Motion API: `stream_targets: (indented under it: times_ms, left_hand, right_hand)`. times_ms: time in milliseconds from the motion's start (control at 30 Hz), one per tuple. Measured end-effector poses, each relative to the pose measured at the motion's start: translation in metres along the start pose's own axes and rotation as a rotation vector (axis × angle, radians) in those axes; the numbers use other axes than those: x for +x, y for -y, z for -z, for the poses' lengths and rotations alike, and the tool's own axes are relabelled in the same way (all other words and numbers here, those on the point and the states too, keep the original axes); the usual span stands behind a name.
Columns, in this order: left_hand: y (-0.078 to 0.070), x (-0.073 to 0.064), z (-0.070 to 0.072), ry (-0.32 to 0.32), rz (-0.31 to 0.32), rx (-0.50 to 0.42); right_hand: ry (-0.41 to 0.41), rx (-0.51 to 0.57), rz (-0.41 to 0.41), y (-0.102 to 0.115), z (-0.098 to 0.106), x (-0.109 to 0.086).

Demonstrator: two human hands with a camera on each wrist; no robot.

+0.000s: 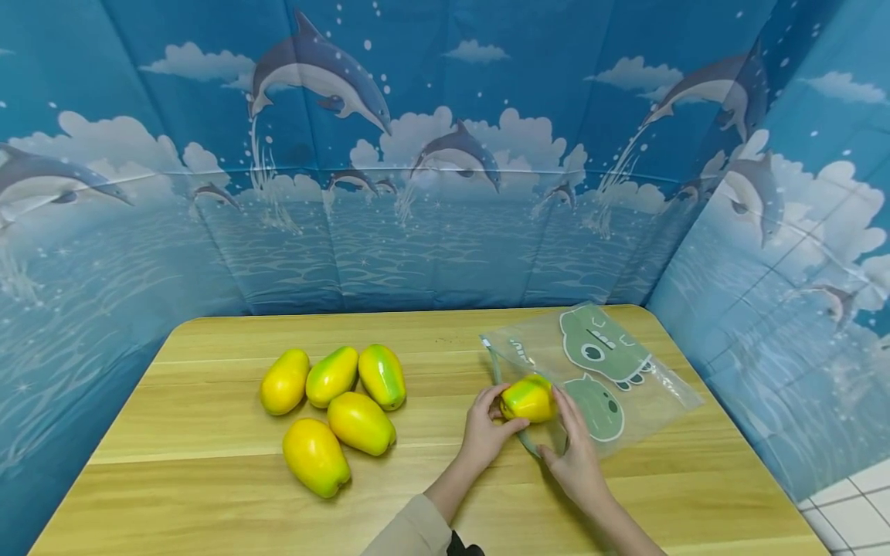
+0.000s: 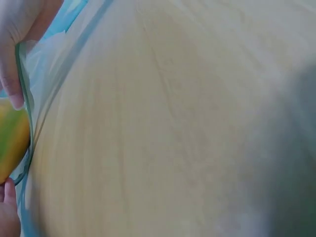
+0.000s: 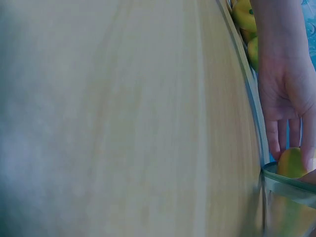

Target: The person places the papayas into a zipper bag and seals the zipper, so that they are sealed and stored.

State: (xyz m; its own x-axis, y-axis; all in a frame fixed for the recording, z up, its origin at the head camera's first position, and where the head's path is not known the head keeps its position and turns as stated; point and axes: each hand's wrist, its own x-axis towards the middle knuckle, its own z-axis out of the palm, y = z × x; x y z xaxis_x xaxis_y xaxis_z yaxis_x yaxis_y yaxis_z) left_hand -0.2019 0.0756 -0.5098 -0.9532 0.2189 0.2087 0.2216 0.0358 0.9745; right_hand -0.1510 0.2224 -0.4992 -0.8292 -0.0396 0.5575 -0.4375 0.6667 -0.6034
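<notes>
My left hand (image 1: 487, 428) grips a yellow-green fruit (image 1: 530, 398), shaped like a mango or small papaya, at the mouth of a clear zip bag (image 1: 535, 328) printed with green cartoon dinosaurs. My right hand (image 1: 579, 467) is on the other side, its fingers beside the fruit and its thumb at the bag's green-edged mouth. In the left wrist view, the bag's rim (image 2: 30, 121) runs up to the right hand (image 2: 24, 22) and passes in front of the fruit (image 2: 12, 138). The right wrist view shows the left hand (image 3: 286, 89) reaching down onto the fruit (image 3: 291, 162).
Several similar fruits lie grouped on the table's left side, among them one fruit (image 1: 316, 457) nearest the front. The wooden table (image 1: 181, 486) meets a blue dolphin-print curtain (image 1: 445, 247) at its back and right. White floor tiles (image 1: 858, 517) show at lower right.
</notes>
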Motion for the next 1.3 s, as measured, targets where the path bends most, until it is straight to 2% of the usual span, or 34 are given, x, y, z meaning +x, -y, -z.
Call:
stream_targets:
  times_ms: [300, 733, 1067, 1200, 1300]
  left_hand:
    - [0.005, 0.003, -0.003, -0.004, 0.003, -0.088]
    - [0.004, 0.008, -0.008, -0.027, 0.021, -0.064]
    - [0.004, 0.013, -0.014, -0.047, -0.044, -0.065]
    - [0.005, 0.015, -0.019, -0.061, -0.032, -0.029]
    - [0.004, 0.015, -0.021, -0.061, -0.002, -0.020]
  right_hand:
    - [-0.011, 0.029, 0.020, 0.001, 0.001, 0.001]
    - [-0.008, 0.040, 0.024, 0.009, 0.004, 0.003]
    - [-0.019, 0.067, 0.036, 0.040, 0.014, 0.010]
    - [-0.026, 0.079, 0.045, 0.038, 0.013, 0.010]
    - [-0.032, 0.099, 0.054, 0.028, 0.010, 0.008]
